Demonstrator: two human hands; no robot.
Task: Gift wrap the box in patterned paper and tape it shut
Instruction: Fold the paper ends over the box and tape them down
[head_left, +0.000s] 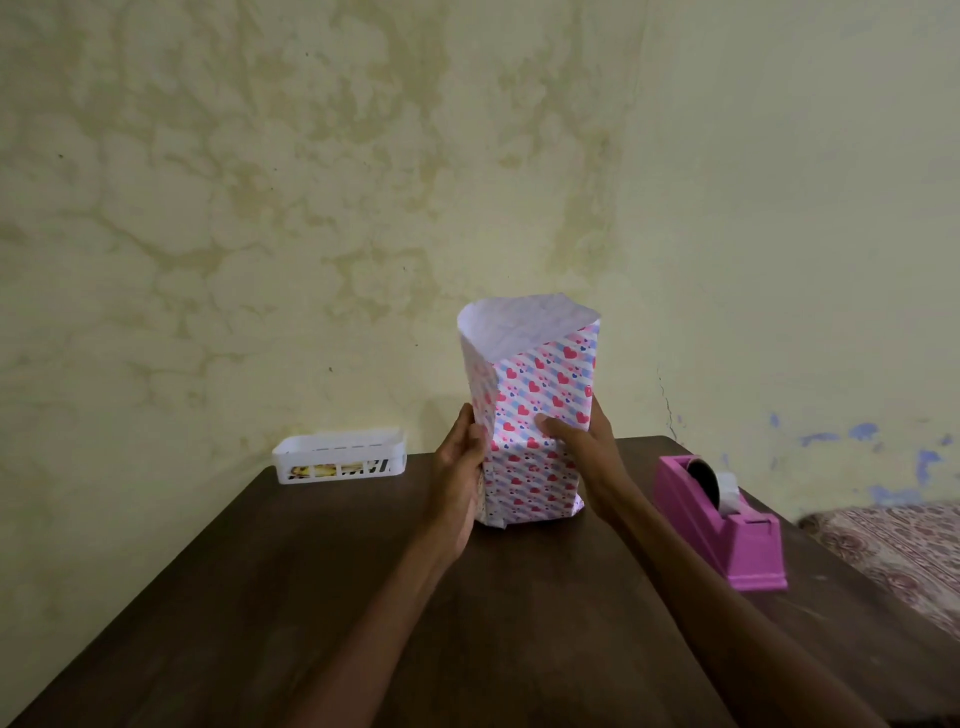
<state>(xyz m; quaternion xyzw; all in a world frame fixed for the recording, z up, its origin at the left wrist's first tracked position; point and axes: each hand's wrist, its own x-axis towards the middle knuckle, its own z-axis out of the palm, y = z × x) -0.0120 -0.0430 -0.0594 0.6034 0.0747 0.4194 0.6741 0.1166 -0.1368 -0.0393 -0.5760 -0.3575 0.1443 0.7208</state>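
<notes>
Brown table (260, 597) is near, and on it the left hand (460, 467) and right hand (576, 441) grip the box (530, 473) from each side, fingers (470, 431) curled round it. It stands tall, and its paper (540, 374) sticks up open above the fingers.

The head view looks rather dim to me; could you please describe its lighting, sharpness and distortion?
Head view: dim, even light with a yellowish cast; no strong glare; the dark table loses detail; the wrapped box and pink tape dispenser are slightly soft; wide-angle lens splays the table's edges outward.
</notes>
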